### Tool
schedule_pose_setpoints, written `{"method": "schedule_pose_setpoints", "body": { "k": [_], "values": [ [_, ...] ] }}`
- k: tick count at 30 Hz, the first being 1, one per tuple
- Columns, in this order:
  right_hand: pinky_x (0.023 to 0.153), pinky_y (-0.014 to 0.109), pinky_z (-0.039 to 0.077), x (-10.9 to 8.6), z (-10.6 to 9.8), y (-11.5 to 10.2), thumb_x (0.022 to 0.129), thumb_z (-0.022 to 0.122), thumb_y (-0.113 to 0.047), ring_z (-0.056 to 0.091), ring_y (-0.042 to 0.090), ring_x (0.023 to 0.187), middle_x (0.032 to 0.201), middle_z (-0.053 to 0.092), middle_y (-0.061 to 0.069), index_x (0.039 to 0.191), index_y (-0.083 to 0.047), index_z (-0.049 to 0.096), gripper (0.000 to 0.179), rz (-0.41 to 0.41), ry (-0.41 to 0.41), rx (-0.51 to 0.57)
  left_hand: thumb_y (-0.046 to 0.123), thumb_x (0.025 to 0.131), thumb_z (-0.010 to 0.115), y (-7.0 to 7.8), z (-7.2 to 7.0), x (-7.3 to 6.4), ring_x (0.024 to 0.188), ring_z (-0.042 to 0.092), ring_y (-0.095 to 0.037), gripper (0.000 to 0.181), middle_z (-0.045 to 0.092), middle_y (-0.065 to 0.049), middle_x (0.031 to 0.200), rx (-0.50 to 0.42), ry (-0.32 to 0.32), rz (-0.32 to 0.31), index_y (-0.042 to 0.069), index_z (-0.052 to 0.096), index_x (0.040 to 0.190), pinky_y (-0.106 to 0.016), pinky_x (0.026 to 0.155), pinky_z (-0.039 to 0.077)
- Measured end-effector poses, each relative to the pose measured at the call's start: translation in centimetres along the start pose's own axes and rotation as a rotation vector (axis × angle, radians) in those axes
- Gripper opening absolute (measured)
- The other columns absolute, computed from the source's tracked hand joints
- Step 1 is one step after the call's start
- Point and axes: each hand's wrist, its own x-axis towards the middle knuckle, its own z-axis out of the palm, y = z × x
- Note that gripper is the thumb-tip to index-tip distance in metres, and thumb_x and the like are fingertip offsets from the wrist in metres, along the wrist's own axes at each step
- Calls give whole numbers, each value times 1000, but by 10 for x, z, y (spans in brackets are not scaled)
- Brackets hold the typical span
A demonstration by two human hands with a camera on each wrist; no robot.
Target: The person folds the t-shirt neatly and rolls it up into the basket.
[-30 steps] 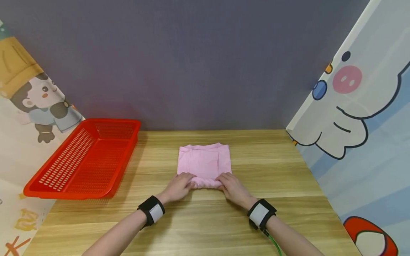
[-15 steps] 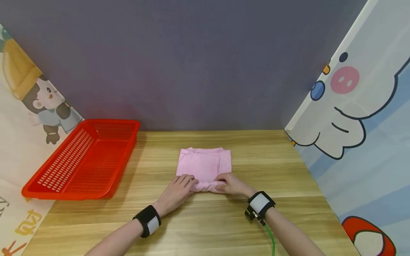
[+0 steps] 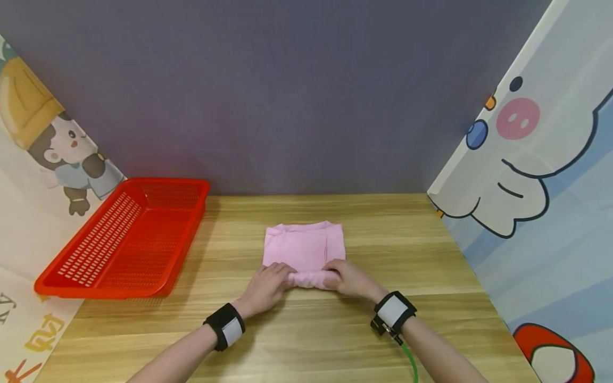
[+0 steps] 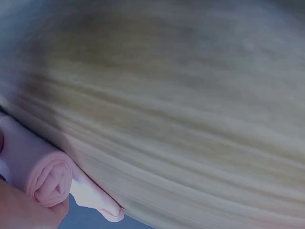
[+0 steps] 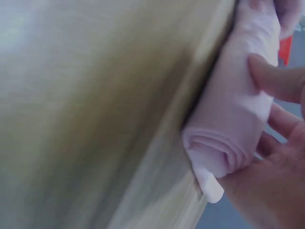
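Observation:
A folded pink cloth [image 3: 303, 247] lies mid-table, its near edge wound into a thick roll [image 3: 313, 279]. Spiral layers show at the roll's ends in both wrist views. My left hand [image 3: 268, 287] grips the roll's left end, fingers on top; in the left wrist view only part of that hand [image 4: 28, 210] shows beside the rolled cloth [image 4: 50, 179]. At the other end my right hand [image 3: 351, 279] holds the roll. Its thumb [image 5: 274, 78] presses on the cloth in the right wrist view, and its fingers lie along the far side.
To the left stands a red perforated plastic basket [image 3: 148, 234] with nothing in it. A grey panel [image 3: 306, 96] rises behind the wooden table [image 3: 392, 223], and printed cartoon sheets flank both sides. From the right wrist strap hangs a green cable [image 3: 409, 359].
The cloth's far edge has come slightly nearer to me, and the roll looks a little thicker. My right fingers have bent more round the roll; both hands stay at its ends.

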Motion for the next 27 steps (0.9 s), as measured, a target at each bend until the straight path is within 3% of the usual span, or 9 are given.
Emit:
{"method": "schedule_pose_setpoints", "body": {
  "k": [6,12,15,18,24,27],
  "values": [
    [99,44,51,-9,11,-4,79,83,-23,60,23,111,120,61,4,125,-11,60,53,-66,103,-176,23,96,67,-1,-2,6,96,66,-18,19,74,0,107,-130,-70,-114,15,70,113,-40,81,54],
    [96,40,51,-11,18,-5,89,76,-26,59,20,108,117,63,3,122,-11,62,39,-203,197,-403,20,98,61,-5,-9,16,98,65,-23,21,76,-4,107,-239,-160,-184,10,73,112,-47,91,46],
    [91,37,53,-9,20,-4,92,72,-25,60,19,103,112,65,2,116,-11,65,28,-228,214,-429,20,98,60,-7,-12,19,99,64,-25,22,76,-6,107,-255,-184,-181,9,73,112,-49,93,43],
    [87,35,53,-6,21,-3,92,72,-22,62,17,97,105,67,1,111,-11,67,23,-211,211,-372,20,99,59,-9,-12,19,102,63,-27,22,75,-5,107,-194,-174,-118,9,72,113,-52,95,43],
    [82,35,54,4,14,-2,88,75,-16,63,16,88,92,67,1,100,-9,71,15,-132,152,-163,34,100,58,-6,-8,8,112,61,-23,36,68,-2,121,144,-111,81,14,60,131,-47,96,49],
    [81,33,54,9,9,-2,87,75,-14,64,15,86,90,68,2,97,-8,72,13,-89,102,-100,41,99,60,-6,-4,2,117,59,-20,46,64,-2,128,255,-57,139,16,55,137,-41,95,50]
  ]
}}
